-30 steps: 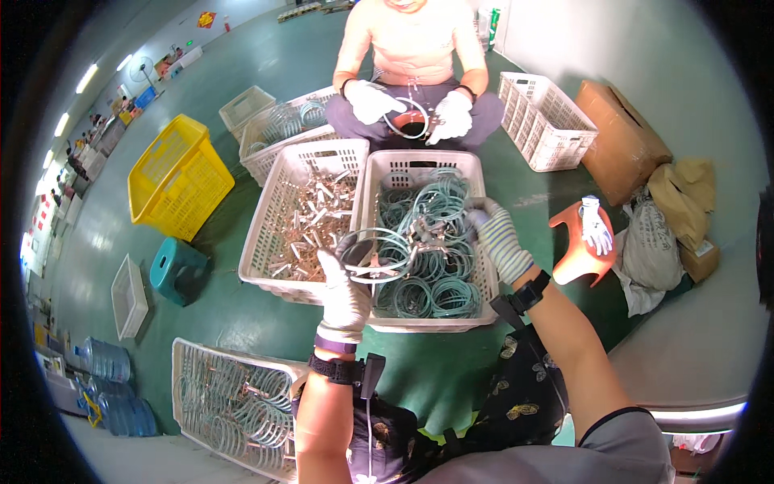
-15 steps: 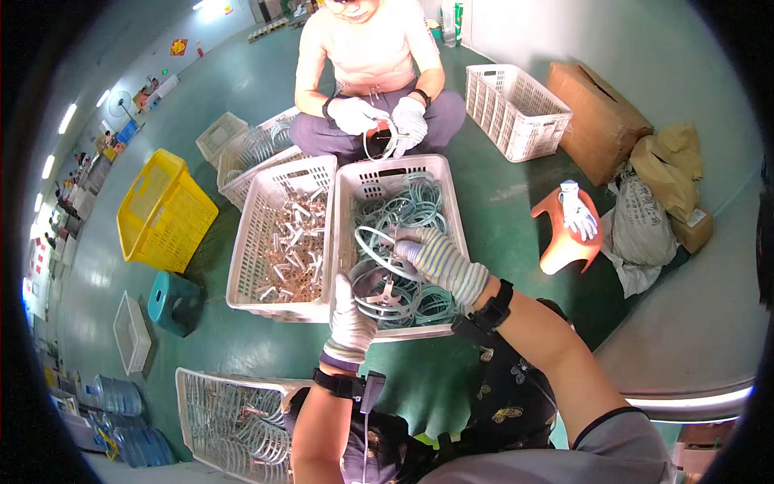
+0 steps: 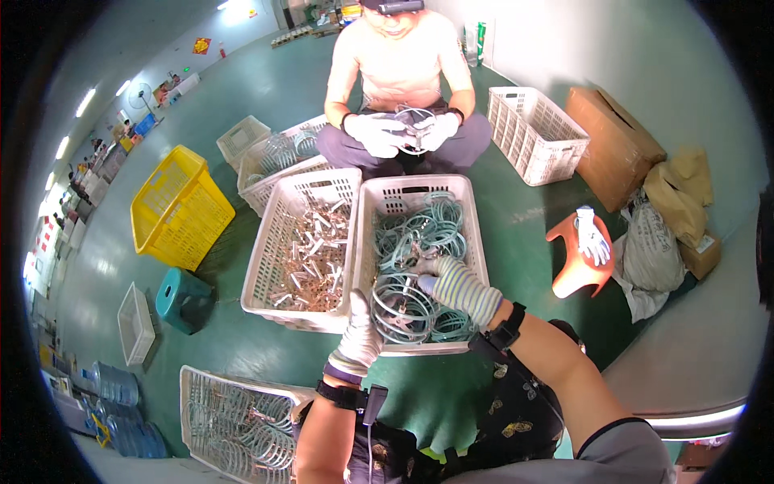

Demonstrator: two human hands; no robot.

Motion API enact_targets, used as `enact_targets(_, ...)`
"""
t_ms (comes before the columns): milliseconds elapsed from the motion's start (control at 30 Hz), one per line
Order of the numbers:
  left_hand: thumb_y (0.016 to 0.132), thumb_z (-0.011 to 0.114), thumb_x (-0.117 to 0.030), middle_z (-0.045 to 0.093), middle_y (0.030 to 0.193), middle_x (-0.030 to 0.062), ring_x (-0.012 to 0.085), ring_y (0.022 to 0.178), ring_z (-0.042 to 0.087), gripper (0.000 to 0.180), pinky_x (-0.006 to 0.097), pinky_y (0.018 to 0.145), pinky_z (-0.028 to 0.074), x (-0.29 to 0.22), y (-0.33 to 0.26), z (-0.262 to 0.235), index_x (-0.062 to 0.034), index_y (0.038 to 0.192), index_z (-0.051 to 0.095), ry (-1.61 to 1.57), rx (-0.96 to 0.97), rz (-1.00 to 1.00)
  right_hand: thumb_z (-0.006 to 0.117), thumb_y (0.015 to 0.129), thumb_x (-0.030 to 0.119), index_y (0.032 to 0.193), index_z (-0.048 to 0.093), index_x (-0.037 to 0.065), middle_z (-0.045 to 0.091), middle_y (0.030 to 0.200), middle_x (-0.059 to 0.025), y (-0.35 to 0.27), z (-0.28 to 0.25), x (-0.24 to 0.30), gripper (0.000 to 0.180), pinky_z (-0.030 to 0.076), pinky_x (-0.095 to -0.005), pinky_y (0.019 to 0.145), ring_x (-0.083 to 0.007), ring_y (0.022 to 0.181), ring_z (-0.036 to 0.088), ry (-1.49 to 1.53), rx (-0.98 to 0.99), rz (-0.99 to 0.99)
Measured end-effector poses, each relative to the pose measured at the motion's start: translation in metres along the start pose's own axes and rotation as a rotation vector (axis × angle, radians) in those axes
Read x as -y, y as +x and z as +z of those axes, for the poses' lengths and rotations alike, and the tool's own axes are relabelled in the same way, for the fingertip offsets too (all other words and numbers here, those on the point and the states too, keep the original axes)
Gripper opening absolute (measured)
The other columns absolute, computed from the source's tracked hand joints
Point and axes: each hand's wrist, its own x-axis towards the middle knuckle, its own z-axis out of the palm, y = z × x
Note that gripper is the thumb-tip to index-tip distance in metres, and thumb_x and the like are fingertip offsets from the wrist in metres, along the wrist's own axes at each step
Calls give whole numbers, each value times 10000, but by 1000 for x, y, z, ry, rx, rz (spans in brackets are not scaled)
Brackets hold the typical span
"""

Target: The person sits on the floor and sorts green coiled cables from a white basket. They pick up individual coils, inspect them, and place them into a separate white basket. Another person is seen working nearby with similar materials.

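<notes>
My left hand [image 3: 357,345], in a striped glove, is by the near inner corner where two white crates meet. Its thumb points up; its other fingers are mostly hidden. Beside it, several pale ring-shaped hoops [image 3: 403,300] with a metal bracket [image 3: 397,323] lie in the right-hand crate [image 3: 480,256]. My right hand [image 3: 461,290], also in a striped glove, reaches into that crate with its fingers closed around a hoop among the heap of greenish hoops [image 3: 443,222]. The left-hand crate [image 3: 262,270] is filled with small metal clips with white handles [image 3: 310,258].
Opposite sits a person with gloved hands [image 3: 391,133] holding a hoop piece. Around stand a yellow basket [image 3: 181,214], teal stool [image 3: 179,294], orange stool [image 3: 576,262] with gloves, white crate [image 3: 536,141], cardboard box [image 3: 613,149], and a crate of hoops [image 3: 238,419] near my left leg.
My right hand has lowered the raised hoop onto the others and its fingers have moved into the heap. My left hand stays by the crate. The view has shifted, and the person opposite turns their piece.
</notes>
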Motion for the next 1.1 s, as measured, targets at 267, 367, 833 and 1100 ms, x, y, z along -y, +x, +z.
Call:
enact_targets(267,821,726,-517,612,1257,180,323,1133,616,750,471,862,581,-3,-4,-13,1,1323,520,-8,-60,27,593,905,104,970,703,22,658,755,-4,1,7,31,152,472,-273,562,-109,604,566,397,88,323)
enact_targets(367,845,723,-477,589,1256,124,258,1171,562,710,484,884,557,-3,1,-16,-35,1353,501,-125,-16,5,591,911,84,932,696,35,630,736,32,1,10,27,118,455,-253,552,-90,602,548,617,144,334)
enact_targets(833,905,574,-621,617,1210,213,304,1041,632,761,431,881,566,-3,17,-14,17,1311,488,-29,-203,167,610,941,242,1009,635,88,540,641,17,-9,-5,42,171,337,-210,404,-61,456,448,665,188,341)
enact_targets(1100,814,474,-814,613,1224,212,330,1037,642,945,461,786,583,-25,10,10,-29,1339,480,-176,-128,37,604,964,323,1038,667,112,551,643,44,-3,-15,32,232,359,-193,435,-54,493,481,847,-89,408)
